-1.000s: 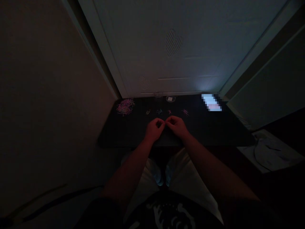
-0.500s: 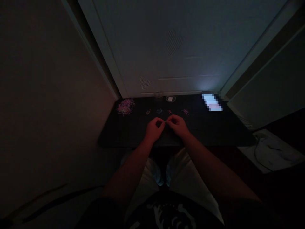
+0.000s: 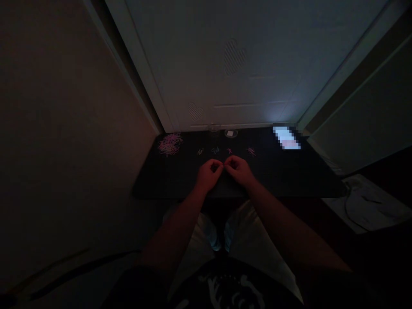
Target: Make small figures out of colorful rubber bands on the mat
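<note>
Over the dark table, my left hand (image 3: 210, 174) and my right hand (image 3: 238, 169) meet fingertip to fingertip. Each is closed in a pinch on what looks like one tiny rubber band, almost wholly hidden by the fingers now. Just beyond the hands lie small groups of thin bands in a row: a pale group (image 3: 200, 151), a bluish group (image 3: 215, 150), a pink-red group (image 3: 229, 151) and a pink group (image 3: 251, 151). At the table's far left is a larger heap of mixed pink and purple bands (image 3: 170, 144).
A clear round dish (image 3: 231, 134) with a white square stands at the back of the black table (image 3: 289, 176), beside a faint clear container (image 3: 214, 128). A lit, blurred-out screen (image 3: 286, 137) is at the back right. A pale door (image 3: 206, 64) rises directly behind.
My fingertips have come closer together, and the thin pale strand that showed between them is now mostly covered. The bands on the table stay where they were.
</note>
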Demonstrator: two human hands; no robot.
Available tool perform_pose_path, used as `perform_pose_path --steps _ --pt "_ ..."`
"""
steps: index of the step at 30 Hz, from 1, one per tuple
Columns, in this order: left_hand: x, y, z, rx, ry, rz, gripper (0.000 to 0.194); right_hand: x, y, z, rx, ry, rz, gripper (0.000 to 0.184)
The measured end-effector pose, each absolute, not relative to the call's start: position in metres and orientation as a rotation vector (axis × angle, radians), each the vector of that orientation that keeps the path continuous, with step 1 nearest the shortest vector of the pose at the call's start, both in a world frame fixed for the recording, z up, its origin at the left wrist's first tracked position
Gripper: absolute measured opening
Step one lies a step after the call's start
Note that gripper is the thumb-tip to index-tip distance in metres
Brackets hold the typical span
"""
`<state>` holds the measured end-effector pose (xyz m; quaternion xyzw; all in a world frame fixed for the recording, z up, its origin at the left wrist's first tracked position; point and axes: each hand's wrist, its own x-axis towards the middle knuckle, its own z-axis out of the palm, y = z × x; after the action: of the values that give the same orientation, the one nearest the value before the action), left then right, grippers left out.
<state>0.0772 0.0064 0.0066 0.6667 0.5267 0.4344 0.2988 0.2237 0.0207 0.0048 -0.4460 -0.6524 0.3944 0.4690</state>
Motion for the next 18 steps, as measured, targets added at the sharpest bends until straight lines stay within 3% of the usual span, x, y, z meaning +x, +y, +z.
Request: perform_pose_path --steps 18 --pt "0.0784 0.0051 0.0066 1.829 1.407 1.084 0.008 0.226 0.0221 0.0042 -1.12 -1.559 1.007 0.011"
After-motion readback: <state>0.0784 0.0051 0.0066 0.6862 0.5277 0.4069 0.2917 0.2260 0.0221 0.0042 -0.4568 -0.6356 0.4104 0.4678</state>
